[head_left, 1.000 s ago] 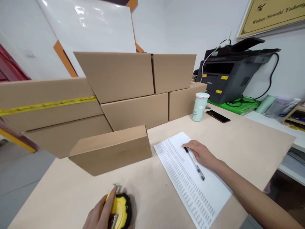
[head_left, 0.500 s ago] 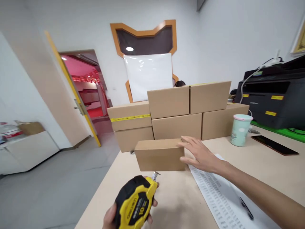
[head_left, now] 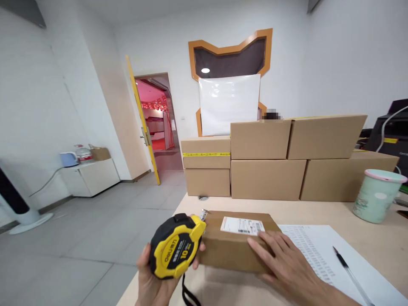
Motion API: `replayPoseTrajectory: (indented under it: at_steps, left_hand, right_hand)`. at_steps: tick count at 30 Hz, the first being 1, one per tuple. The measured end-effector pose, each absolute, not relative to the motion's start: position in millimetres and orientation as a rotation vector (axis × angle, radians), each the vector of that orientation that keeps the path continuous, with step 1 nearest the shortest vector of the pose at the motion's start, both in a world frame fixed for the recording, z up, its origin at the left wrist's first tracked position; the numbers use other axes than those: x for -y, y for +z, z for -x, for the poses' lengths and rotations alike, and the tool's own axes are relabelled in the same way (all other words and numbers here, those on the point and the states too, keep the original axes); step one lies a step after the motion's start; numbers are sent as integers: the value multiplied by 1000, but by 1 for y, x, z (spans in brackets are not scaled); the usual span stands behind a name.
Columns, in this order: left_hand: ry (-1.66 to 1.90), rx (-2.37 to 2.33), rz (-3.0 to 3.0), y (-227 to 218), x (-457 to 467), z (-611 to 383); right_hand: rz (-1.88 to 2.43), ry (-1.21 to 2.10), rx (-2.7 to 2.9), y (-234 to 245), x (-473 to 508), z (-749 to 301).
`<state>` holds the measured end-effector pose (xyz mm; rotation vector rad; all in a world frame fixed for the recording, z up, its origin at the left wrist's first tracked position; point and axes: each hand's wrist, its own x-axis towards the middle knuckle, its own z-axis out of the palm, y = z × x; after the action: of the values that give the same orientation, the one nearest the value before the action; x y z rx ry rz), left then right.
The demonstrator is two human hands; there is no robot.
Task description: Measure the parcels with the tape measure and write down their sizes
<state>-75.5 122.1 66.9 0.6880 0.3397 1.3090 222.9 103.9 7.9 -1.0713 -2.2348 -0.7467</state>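
My left hand (head_left: 156, 280) is wrapped round a yellow and black tape measure (head_left: 177, 246), its metal hook showing at the top and a black strap hanging below. The tape measure is in front of the left end of a small cardboard box (head_left: 229, 255). A white shipping label (head_left: 242, 226) shows on the top of this box. Over the right end of the box lies my right hand (head_left: 287, 265), fingers on its top edge and thumb lower on the front side. Beside it on the table is a printed sheet (head_left: 314, 242), with a black pen (head_left: 350, 270) on white paper.
Larger cardboard boxes (head_left: 267, 178) are stacked across the back of the table (head_left: 168, 238). A mint green cup (head_left: 376, 197) stands at the right, near a dark printer (head_left: 395, 127). The top of a person's head (head_left: 271, 115) shows behind the boxes. Floor lies beyond the table's left edge.
The view has swung left. The small box is now nearer and turned, with its shipping label visible on top. My right hand has come closer with it, while my left hand keeps the tape measure.
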Motion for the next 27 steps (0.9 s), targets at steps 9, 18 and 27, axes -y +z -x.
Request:
replayPoseTrajectory:
  at_steps: [9, 18, 27]
  left_hand:
    - [723, -320, -1040, 53, -115, 48]
    - [769, -416, -1125, 58, -122, 56]
    - [1065, -911, -975, 71, -195, 120]
  right_hand:
    - [1128, 1236, 1571, 33, -71, -197]
    - [979, 1617, 759, 55, -80, -200]
    - [1089, 1262, 714, 17, -110, -274]
